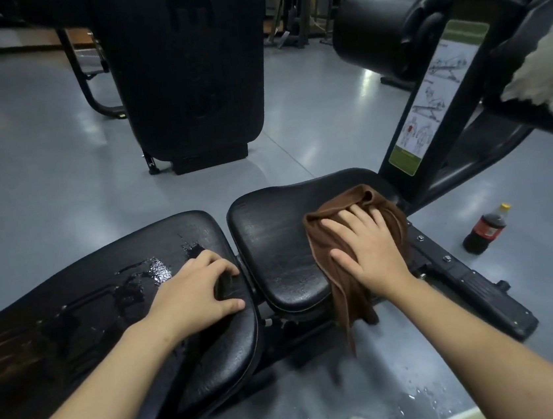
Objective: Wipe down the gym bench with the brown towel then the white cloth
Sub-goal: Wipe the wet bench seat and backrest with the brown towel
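One brown towel (357, 234) lay under the flat, open right grip (369, 250) at centre-right; one white cloth (542, 72) hung upper right; the left grip (191, 288) curled on the tabletop (272, 244).

Head cam, fwd-down, close over bench (215, 354)

Brown towel (335, 223) bunched on the wet black counter's (272, 244) seat pad, one end hanging off — white cloth (542, 72) draped on the frame.

Your left hand (193, 289) lies palm down, fingers curled and thumb stretched out. Your right hand (367, 249) presses flat with fingers spread. Both forearms are bare and extended.
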### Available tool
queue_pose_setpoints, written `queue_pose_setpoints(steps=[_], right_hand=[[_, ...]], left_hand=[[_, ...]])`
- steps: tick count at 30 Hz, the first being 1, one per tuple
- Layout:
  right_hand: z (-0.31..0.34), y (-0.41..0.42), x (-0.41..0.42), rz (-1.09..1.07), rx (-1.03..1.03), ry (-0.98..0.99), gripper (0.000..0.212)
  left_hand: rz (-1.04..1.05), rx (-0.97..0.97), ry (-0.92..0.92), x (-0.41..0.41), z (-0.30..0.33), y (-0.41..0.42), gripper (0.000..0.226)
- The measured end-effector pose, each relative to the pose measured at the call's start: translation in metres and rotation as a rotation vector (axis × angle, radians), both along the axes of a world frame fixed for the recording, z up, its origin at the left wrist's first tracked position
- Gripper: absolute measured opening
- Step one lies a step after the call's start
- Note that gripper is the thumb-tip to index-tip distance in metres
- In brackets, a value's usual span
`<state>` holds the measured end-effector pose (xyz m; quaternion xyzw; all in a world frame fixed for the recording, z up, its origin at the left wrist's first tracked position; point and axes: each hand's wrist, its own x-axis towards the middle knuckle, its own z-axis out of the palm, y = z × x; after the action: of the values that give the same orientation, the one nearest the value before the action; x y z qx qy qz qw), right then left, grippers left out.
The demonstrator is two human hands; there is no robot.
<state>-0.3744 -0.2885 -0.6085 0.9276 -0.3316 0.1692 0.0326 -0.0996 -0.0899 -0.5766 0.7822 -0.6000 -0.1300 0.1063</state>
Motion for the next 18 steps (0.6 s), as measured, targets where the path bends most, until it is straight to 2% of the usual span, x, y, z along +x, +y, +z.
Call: queue_pose_setpoints(steps=[4,12,14,18], right_hand=[[0.003,0.03,0.018,0.156,0.008,0.057,0.057],[0.019,0.052,0.066,0.557,-0.108,0.323,0.056],[0.02,0.049,0.082,0.598,-0.07,0.36,0.055],[0.023,0.034,0.115,0.552,0.014,0.382,0.054]], left_hand=[[0.002,0.003,0.015,0.0,0.003,-0.001,0.051],[0.039,-0.04,0.007,-0.004,0.003,0.001,0.063],[0.06,-0.054,0.037,-0.004,0.002,0.002,0.063],[0.075,-0.085,0.059,-0.006,0.0,0.007,0.059]])
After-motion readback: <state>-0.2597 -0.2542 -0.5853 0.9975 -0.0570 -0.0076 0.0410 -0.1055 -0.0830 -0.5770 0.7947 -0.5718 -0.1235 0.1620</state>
